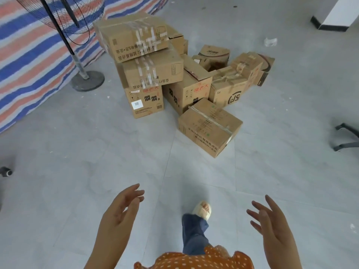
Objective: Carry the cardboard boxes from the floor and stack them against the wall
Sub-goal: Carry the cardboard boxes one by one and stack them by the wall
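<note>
Several brown cardboard boxes lie heaped on the grey tiled floor ahead. A taped box [134, 36] tops a stack of three at the left of the heap. The nearest box [208, 128] sits alone on the floor in front. An SF-marked box [228, 88] lies behind it to the right. My left hand [121, 210] and my right hand [272, 222] are raised low in the view, palms facing each other, fingers spread and holding nothing. Both are well short of the boxes.
A standing fan [87, 79] on a round base stands left of the heap, before a striped tarp [29, 55]. A chair base [347, 136] shows at the right edge, a white wall corner [334, 14] at top right. My foot [203, 209] steps forward.
</note>
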Tool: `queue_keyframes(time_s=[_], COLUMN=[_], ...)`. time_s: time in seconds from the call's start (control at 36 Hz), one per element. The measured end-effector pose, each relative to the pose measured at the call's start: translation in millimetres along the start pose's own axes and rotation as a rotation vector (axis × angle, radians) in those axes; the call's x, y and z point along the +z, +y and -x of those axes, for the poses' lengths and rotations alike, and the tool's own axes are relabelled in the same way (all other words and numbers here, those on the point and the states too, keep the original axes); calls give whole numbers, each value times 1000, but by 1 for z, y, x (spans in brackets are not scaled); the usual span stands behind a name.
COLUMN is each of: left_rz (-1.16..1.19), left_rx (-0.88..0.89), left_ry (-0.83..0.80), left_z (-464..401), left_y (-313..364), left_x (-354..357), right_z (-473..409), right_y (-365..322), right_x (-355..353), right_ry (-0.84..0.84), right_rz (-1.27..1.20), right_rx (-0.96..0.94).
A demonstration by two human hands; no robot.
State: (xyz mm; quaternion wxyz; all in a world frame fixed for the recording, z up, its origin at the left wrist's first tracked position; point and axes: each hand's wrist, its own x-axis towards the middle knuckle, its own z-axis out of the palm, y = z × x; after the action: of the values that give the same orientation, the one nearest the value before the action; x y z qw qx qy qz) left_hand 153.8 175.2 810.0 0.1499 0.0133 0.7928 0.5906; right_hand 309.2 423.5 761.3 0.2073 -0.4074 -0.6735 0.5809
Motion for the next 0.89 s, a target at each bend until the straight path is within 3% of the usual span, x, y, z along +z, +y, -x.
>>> queue_keyframes(time_s=[0.31,0.5,0.64,0.89], left_rz=[44,-25,-68,-199], left_rx=[13,-31,-45,22], left_ry=[80,56,-10,-256], left_z=[-154,-235,-309,-501], left_y=[58,89,105,139], left_x=[91,131,159,206], right_z=[-204,-286,-340,-450], right_y=[-68,-80,-85,-111], right_x=[25,30,51,108], right_ry=[-12,4,32,256], right_rz=[93,64,56,-19], right_rx=[-43,38,96,173])
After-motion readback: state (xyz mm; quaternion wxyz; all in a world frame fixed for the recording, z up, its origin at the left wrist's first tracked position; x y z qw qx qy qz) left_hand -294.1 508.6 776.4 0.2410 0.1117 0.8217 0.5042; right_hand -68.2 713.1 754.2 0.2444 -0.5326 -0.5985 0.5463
